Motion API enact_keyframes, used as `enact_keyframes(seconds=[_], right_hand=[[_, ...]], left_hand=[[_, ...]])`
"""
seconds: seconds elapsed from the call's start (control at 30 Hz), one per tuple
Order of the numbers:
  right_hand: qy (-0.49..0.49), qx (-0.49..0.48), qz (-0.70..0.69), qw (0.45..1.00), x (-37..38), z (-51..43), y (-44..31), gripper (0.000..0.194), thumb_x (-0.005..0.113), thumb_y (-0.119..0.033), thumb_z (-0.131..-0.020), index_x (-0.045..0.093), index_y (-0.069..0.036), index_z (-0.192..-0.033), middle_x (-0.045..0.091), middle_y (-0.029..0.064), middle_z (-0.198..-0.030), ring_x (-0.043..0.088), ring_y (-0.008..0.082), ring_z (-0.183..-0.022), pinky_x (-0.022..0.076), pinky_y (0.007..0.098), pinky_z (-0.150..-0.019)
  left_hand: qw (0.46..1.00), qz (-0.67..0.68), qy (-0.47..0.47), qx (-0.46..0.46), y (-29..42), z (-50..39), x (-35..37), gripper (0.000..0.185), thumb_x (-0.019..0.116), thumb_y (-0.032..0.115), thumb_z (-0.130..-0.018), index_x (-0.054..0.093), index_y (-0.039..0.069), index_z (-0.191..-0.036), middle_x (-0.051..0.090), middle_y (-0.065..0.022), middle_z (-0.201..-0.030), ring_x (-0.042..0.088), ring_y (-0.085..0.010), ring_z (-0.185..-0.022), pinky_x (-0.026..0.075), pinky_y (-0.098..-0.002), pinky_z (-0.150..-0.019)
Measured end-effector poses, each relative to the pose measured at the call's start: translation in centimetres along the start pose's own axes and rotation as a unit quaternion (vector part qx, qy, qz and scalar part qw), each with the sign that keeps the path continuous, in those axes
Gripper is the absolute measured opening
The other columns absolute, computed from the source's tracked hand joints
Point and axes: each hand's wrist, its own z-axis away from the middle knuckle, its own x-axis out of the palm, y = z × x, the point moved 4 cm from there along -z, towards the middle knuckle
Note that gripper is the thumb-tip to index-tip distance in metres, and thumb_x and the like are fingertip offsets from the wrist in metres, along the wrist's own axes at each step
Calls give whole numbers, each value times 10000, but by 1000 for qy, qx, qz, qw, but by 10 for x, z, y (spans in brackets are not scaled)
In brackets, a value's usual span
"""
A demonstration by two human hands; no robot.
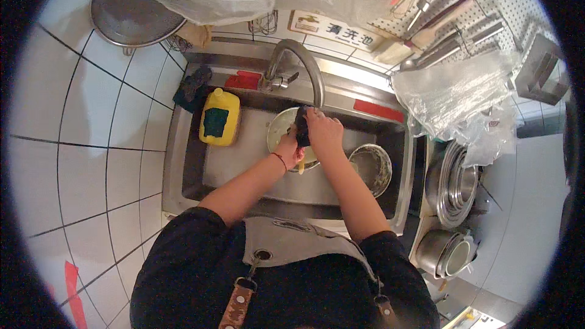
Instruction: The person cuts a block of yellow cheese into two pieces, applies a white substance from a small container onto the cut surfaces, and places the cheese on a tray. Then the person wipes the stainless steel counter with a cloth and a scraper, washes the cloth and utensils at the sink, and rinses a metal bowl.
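Both hands meet over a round bowl (275, 133) in a stainless steel sink (242, 169). My right hand (325, 130) grips a dark scrubbing pad or cloth (302, 127) just below the faucet spout (318, 96). Against the pad's left side, my left hand (288, 147) is closed around a utensil whose yellow handle end (301, 167) sticks out toward me. Its other end is hidden by the pad and fingers. The bowl holds pale, cloudy liquid. To the right, a metal pot (372, 169) with pale residue on its wall sits in the sink.
A yellow jug (220, 116) with a dark green pad on it stands at the sink's left. A dark cloth (193, 87) lies in the back left corner. Nested metal bowls (450, 183) and pots (438, 249) are at right. Plastic bags (452, 96) and a strainer (130, 13) hang around.
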Motion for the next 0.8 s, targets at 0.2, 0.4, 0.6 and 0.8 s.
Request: enact_keyframes(seconds=[0.2,0.4,0.6,0.8], right_hand=[[-74,27,8,997,9,-11,-8,115,598,-189,-874,655,-102,-923,676,137,-843,717,305,-771,565,423,-611],[-6,122,-246,962,51,15,-11,291,614,-288,-931,618,-106,-1157,684,159,-840,696,367,-777,553,507,-659],[-73,207,-318,922,37,17,-22,357,629,-415,-922,668,-95,-1075,700,182,-844,696,395,-806,558,525,-701],[-93,297,-336,889,42,-5,11,386,619,-457,-916,711,-86,-971,726,183,-920,700,404,-883,560,515,-774]], left_hand=[[968,199,-143,49,7,-5,-1,230,427,276,-1082,600,143,-1157,668,-45,-1085,655,-195,-897,583,-368,-749],[977,78,-187,66,34,-13,-8,294,427,265,-1053,582,149,-1274,619,-55,-1300,606,-222,-1174,505,-422,-997],[986,6,-146,77,41,-7,21,348,423,384,-1062,577,165,-1284,625,-46,-1271,603,-224,-1172,499,-429,-993],[979,44,-188,62,39,0,32,388,401,467,-1069,578,186,-1271,633,-37,-1231,612,-232,-1144,502,-439,-970]])
